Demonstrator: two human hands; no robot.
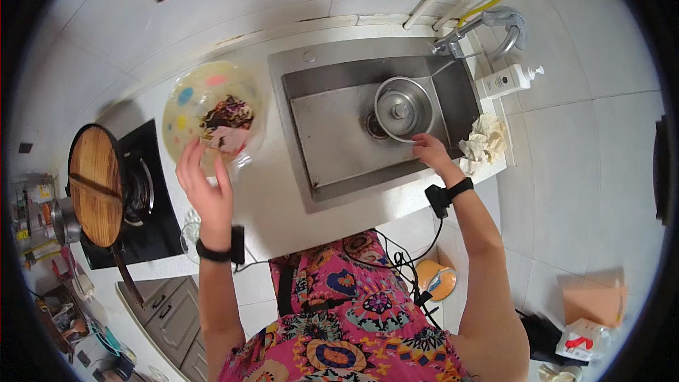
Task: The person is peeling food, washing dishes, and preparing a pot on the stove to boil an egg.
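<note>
My right hand [431,152] is at the near rim of a stainless steel pot [416,101] in the sink [339,148]; its thumb and fingers are close together at the rim, and whether they grip it is unclear. A round metal piece with a knob [399,111] lies inside the pot. My left hand [204,175], fingers apart and holding nothing, is over the near edge of a clear plastic bag with coloured dots [212,80]. Dark, shredded scraps [228,114] and a pale pink piece [229,139] lie on the bag, on the white counter.
A wok with a wooden lid [95,185] stands on the black gas hob [164,239] at left. The faucet [461,42], a white pump bottle [506,82] and a crumpled cloth [485,138] are right of the sink. A glass [190,236] stands near my left wrist. Black cables hang before me.
</note>
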